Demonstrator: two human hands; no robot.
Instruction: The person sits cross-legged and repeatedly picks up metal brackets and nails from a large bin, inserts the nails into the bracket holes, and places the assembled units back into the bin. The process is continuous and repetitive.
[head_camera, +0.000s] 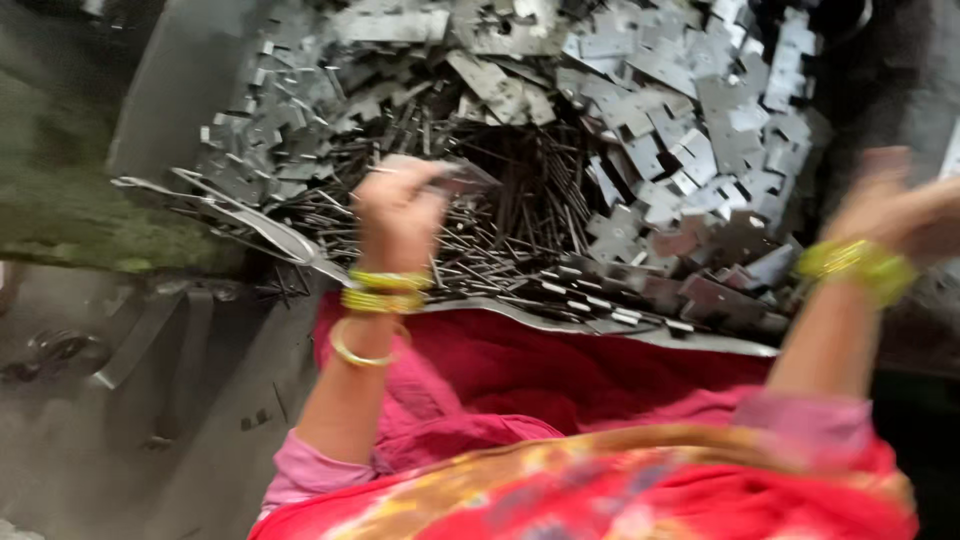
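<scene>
My left hand (398, 210) is raised over a heap of thin dark metal pins (500, 215) and is shut on a flat grey metal plate (455, 176) that sticks out to the right of the fingers. Yellow and gold bangles sit on that wrist. My right hand (895, 210) is blurred at the right edge, above the flat metal plates (700, 130); its fingers look curled, and whether it holds anything cannot be made out. Green and yellow bangles ring that wrist.
The pins and plates lie piled in a wide metal tray (690, 342) whose near rim rests against red cloth (560, 370) on my lap. Grey metal sheets and a dark floor (120, 400) lie to the left.
</scene>
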